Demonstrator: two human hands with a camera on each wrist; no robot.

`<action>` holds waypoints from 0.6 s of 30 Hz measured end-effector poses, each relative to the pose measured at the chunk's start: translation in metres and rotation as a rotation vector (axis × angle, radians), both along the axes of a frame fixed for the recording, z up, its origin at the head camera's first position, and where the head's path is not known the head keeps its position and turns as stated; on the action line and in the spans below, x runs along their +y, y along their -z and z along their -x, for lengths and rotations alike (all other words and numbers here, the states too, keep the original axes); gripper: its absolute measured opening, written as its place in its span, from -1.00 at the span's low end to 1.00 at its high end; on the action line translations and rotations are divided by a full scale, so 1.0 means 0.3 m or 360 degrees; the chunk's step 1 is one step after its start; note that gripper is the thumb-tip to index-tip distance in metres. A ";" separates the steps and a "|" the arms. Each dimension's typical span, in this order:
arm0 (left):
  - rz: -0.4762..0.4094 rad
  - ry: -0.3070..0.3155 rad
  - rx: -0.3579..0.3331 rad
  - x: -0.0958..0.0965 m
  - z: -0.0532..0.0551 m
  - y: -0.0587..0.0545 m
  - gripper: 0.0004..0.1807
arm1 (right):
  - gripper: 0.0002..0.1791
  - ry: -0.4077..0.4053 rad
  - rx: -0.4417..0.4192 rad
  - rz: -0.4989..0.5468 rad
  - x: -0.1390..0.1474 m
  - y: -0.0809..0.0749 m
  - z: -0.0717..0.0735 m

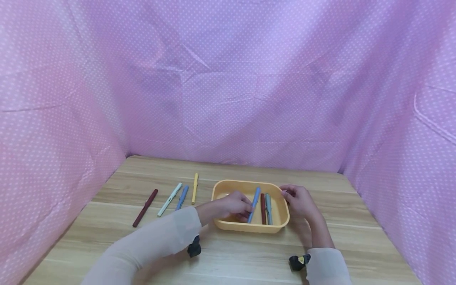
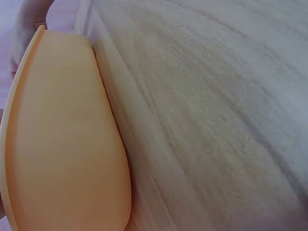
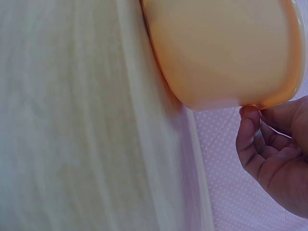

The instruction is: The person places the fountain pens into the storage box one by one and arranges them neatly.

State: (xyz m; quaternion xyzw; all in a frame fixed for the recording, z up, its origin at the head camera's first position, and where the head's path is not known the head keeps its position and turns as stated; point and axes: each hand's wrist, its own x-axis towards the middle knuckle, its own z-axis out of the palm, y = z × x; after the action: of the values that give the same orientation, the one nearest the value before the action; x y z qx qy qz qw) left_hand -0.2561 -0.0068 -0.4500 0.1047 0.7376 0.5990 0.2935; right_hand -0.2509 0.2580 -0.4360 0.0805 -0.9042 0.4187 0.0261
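A yellow plastic tray (image 1: pixel 246 228) stands on the table. My left hand (image 1: pixel 236 204) reaches into it and pinches a blue pen (image 1: pixel 255 196) that stands slanted against the far wall. To its right, a dark red pen (image 1: pixel 263 208) and a grey-blue pen (image 1: pixel 268 208) lie side by side in the tray. My right hand (image 1: pixel 301 200) grips the tray's right end near the rim. In the right wrist view, the fingers of the right hand (image 3: pixel 279 149) are curled at the tray's wall (image 3: pixel 226 53). The left wrist view shows the tray's outer side (image 2: pixel 67 134); the left fingers are mostly hidden.
Left of the tray, a dark red pen (image 1: pixel 145 208), a pale green pen (image 1: pixel 170 199), a blue pen (image 1: pixel 182 197) and a yellow pen (image 1: pixel 195 188) lie on the wooden table (image 1: pixel 242 253). Pink dotted cloth (image 1: pixel 228 99) surrounds the table's back and sides.
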 end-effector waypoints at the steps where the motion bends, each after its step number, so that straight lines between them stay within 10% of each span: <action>1: -0.0005 -0.0005 -0.0012 0.005 0.000 0.002 -0.86 | -0.72 0.0000 0.0001 0.0002 0.000 0.001 0.001; 18: -0.0029 -0.0053 -0.0126 0.055 -0.004 0.017 -0.92 | -0.72 -0.0018 0.0030 0.0013 0.004 0.008 0.009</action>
State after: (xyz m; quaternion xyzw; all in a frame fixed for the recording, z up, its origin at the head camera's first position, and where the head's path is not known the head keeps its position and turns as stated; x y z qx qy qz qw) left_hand -0.2550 0.0096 -0.4552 0.0714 0.7215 0.6143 0.3114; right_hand -0.2536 0.2591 -0.4385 0.0893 -0.9017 0.4218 0.0326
